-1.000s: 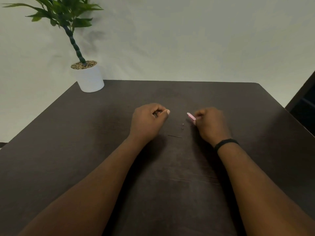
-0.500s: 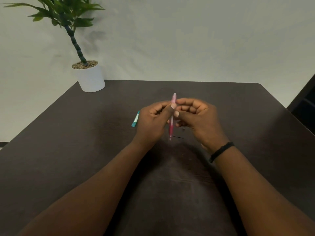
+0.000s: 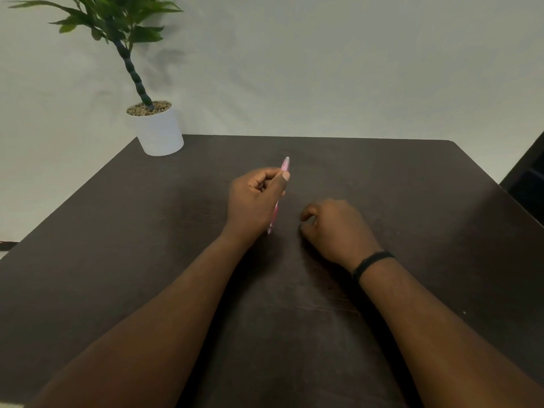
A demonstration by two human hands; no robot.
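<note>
I am gripping the pink pen (image 3: 285, 166) in my left hand (image 3: 253, 201), fingers curled round its barrel, tip slanting down over the table (image 3: 412, 187). My right hand (image 3: 335, 228) is resting curled just beside it, and I cannot tell if it is pinching anything. I judge I am steadying the pen with 1 hand, and next my right fingers need to meet its lower end precisely.

Our right hand (image 3: 335, 228) has left the pink pen (image 3: 285, 165) and dropped tableward; our left hand (image 3: 254, 201) alone grips it.

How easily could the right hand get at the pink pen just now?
Probably yes: the right hand rests close beside the pink pen, with only bare table between them. The left hand grips the pen's middle, leaving both ends exposed.
</note>
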